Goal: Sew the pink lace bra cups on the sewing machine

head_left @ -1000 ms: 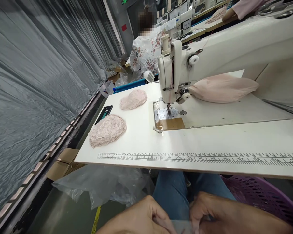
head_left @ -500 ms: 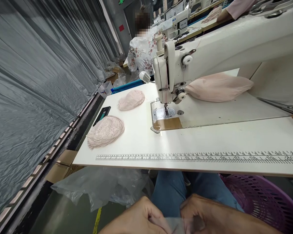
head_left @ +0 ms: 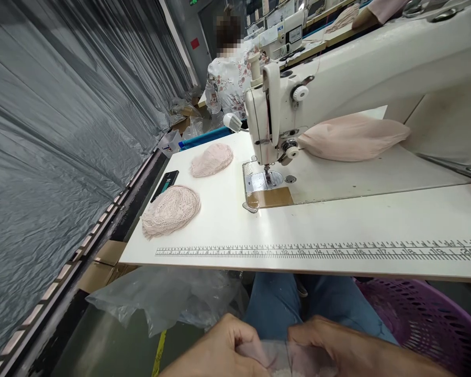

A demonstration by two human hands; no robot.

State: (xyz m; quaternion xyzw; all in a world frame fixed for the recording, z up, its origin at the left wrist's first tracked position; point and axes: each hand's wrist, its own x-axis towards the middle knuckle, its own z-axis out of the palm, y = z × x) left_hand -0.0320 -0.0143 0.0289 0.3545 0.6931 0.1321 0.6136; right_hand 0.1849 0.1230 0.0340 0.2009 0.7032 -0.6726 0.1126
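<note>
Low in the view, over my lap, my left hand and my right hand are close together with fingers curled. Between them stretches a thin see-through sheet that looks like clear plastic; both hands grip it, and its lower part falls outside the frame. On the white table beyond lie a pile of pale pink lace pieces and a second pale pink pile. The sewing machine stands behind the table edge, with no hand on it.
Pink fabric lies under the machine arm, near scissors. A dark phone-like object touches the lace pile. A purple basket stands right of my legs, a plastic bag hangs left. Another person sits ahead.
My hands have risen slightly, and more of the see-through sheet shows between them. The view has shifted a little; the piles on the table have stayed put.
</note>
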